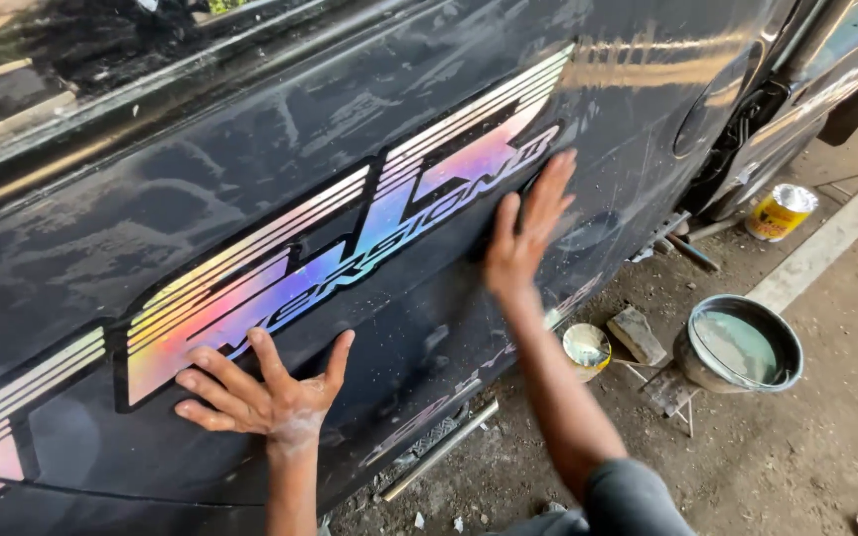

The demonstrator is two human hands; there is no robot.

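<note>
Bare dirt floor point(796, 437) runs under the vehicle on your right, littered with stones and scraps, while a dusty black body panel point(250, 169) fills most of your view. Across that panel lies a long holographic decal point(350, 248), shimmering pink, blue and yellow, made of block lettering with a fan of thin stripes above it. Its long axis climbs from lower left to upper right, with the striped end pointing up toward the rear of the panel.

Your left hand point(260, 397) is pressed flat against the panel just below the decal's lower left part, fingers spread wide and their tips touching the decal's bottom edge. Your right hand point(528, 233) is also open and flat, fingers together and pointing up, laid against the panel at the decal's upper right end. Neither of your hands grips anything.

Down on the floor, a round grey bucket point(742, 342) holds pale greenish liquid. Near it sits a small open tin point(586, 349), and farther off stands a yellow can point(782, 211) with a shiny top. A pale plank point(826, 238) lies slantwise beside them.
</note>
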